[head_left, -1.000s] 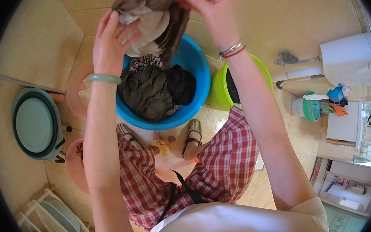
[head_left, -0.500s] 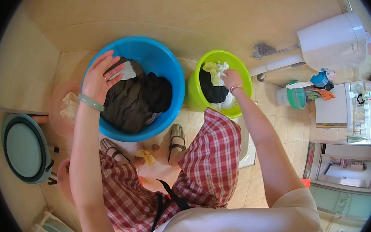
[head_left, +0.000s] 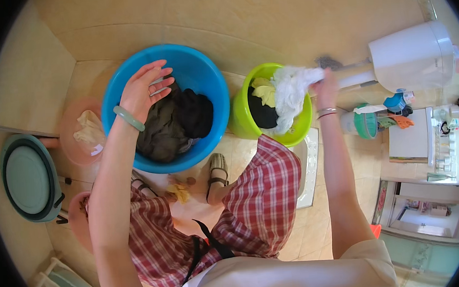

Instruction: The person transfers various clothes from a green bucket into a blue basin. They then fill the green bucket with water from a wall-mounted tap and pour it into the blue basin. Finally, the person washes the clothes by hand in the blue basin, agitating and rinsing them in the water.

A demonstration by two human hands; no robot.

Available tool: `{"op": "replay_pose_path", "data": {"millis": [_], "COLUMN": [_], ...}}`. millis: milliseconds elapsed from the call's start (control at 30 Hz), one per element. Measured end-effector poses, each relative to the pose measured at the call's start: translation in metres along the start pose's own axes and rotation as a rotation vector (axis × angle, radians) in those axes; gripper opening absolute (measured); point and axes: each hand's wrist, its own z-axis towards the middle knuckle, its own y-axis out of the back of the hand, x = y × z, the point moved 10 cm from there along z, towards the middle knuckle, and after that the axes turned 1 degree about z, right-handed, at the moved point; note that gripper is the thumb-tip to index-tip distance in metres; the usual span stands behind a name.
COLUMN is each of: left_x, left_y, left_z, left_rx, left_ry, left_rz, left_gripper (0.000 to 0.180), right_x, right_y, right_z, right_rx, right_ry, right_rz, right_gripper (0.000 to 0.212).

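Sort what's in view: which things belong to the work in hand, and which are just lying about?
Likely in use:
white cloth, in the right grip
lime-green bucket, holding yellow cloth and black cloth
blue tub, holding dark clothes, partly behind the open left grip

Apparently just lying about:
grey-green basin
green-and-white container

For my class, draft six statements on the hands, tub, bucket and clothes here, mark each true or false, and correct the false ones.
1. The right hand grips a white cloth. True.
2. The left hand is over the blue tub. True.
3. The left hand grips a black cloth. False: its fingers are spread, with no cloth seen in them.
4. A yellow cloth lies in the green bucket. True.
5. The green bucket is wider than the blue tub. False: the blue tub is wider.
6. The left wrist's bangle is bright red. False: it is pale green.
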Motion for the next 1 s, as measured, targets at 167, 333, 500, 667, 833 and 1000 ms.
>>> {"op": "replay_pose_path", "data": {"millis": [167,333,500,667,833,1000], "left_x": [0.029,0.054,0.057,0.061,0.017,0.006], "left_y": [-0.028,-0.109,-0.07,-0.039,-0.029,0.01], "left_z": [-0.004,-0.035,-0.022,-0.012,-0.029,-0.019], "left_rx": [0.123,0.371,0.223,0.049,0.06,-0.203], "left_ry": [0.079,0.032,0.093,0.126,-0.079,-0.057], "left_rz": [0.137,0.372,0.014,-0.094,0.005,0.064], "left_gripper": [0.048,0.102,0.054,0.036,0.031,0.033], "right_x": [0.161,0.203,0.109,-0.021,-0.12,-0.057], "right_y": [-0.08,-0.189,-0.272,-0.173,-0.12,-0.087], "right_z": [-0.064,-0.137,-0.186,-0.106,-0.101,-0.061], "right_rx": [0.224,0.522,0.913,0.646,0.68,0.179], "right_ry": [0.156,0.167,-0.132,0.3,0.043,0.04], "right_rz": [0.384,0.51,0.209,-0.977,-1.565,-0.689], "right_gripper": [0.027,0.022,0.029,0.071,0.064,0.03]}}
